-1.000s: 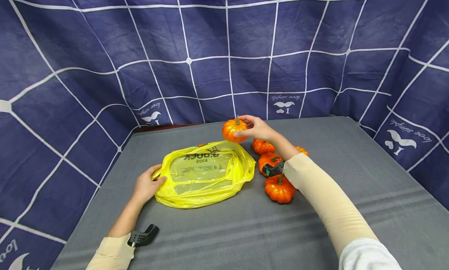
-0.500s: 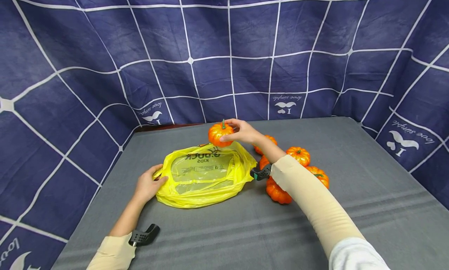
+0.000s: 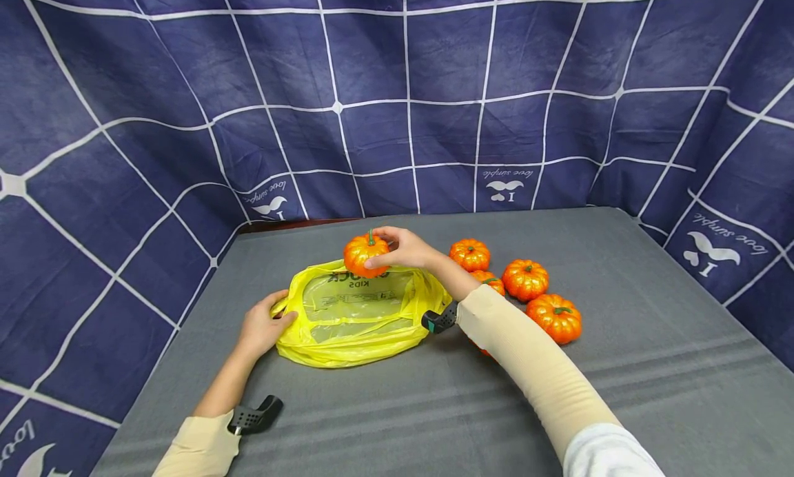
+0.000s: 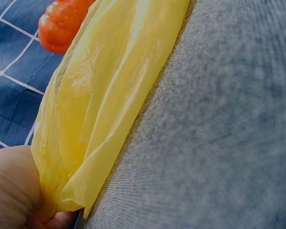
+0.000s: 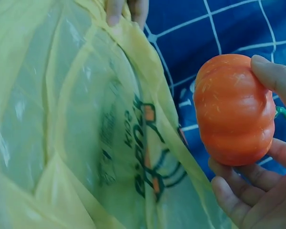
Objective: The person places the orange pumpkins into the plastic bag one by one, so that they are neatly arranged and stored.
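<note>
At the bag's (image 3: 356, 351) nine o'clock, left hand (image 3: 261, 327) pinches it; at twelve, right hand (image 3: 404, 248) grips pumpkin (image 3: 362, 257). None looks bagged; others (image 3: 553, 318) lie at three.

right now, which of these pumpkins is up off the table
The pumpkin gripped in the right hand, by the far rim of the yellow bag; the other pumpkins sit on the grey table, in neither hand.

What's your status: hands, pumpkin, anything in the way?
Left hand gripping yellow bag at left end. Right hand holding orange pumpkin near bag's far rim. Bag open, nothing visibly blocking.
</note>
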`<action>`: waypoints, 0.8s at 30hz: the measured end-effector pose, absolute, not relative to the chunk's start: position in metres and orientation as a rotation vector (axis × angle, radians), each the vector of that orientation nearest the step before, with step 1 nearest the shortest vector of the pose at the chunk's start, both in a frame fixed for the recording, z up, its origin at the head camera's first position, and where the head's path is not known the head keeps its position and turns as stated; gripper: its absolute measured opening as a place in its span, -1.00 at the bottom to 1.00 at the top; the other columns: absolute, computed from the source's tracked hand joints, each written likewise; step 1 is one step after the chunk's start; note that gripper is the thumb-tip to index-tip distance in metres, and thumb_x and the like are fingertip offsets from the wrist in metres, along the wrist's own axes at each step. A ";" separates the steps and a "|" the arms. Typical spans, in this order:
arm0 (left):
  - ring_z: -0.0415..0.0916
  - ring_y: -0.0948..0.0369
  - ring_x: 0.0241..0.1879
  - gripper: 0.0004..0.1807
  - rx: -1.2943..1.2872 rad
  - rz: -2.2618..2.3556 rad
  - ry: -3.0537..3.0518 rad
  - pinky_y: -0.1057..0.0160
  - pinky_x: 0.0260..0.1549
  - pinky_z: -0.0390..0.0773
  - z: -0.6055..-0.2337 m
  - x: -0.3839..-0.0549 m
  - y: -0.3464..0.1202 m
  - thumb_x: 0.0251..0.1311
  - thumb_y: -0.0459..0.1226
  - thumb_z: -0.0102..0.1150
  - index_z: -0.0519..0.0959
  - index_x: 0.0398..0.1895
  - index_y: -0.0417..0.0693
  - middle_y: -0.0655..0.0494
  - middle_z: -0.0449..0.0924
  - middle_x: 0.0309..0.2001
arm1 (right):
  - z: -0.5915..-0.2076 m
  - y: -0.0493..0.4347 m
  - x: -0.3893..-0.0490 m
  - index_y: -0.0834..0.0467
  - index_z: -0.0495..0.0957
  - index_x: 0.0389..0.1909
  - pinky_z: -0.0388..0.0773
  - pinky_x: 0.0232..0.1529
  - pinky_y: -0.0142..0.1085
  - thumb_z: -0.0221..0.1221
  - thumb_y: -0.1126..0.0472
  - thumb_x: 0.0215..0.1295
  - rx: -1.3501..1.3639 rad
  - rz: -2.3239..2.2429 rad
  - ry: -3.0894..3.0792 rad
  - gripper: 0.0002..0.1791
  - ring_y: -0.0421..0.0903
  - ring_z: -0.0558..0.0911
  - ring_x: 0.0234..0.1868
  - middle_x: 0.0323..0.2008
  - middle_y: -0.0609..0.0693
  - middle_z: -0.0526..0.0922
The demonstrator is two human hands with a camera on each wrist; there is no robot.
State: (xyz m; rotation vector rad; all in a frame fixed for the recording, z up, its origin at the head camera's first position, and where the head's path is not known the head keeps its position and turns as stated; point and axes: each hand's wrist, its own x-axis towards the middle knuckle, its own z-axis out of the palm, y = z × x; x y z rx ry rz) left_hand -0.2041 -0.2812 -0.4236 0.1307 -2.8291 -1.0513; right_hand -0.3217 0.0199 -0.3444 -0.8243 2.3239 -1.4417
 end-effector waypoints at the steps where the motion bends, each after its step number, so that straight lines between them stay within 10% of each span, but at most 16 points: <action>1: 0.26 -0.26 0.25 -0.40 0.128 -1.049 -2.829 -0.16 0.21 0.25 -0.423 -0.204 -0.281 0.27 -0.34 0.16 0.28 0.33 -0.44 -0.43 0.31 0.27 | -0.346 0.017 -0.321 0.26 0.27 0.39 0.50 0.08 -0.24 0.37 0.20 0.10 -0.829 -1.442 2.317 -0.17 0.06 0.55 0.08 0.24 0.17 0.47; 24: 0.29 -0.29 0.22 -0.41 0.068 -1.028 -2.811 -0.19 0.18 0.28 -0.428 -0.206 -0.285 0.25 -0.33 0.18 0.32 0.30 -0.43 -0.45 0.34 0.23 | -0.383 -0.042 -0.293 0.19 0.33 0.37 0.48 0.04 -0.38 0.45 0.11 0.03 -0.773 -1.390 2.317 -0.14 -0.11 0.54 0.04 0.15 0.08 0.52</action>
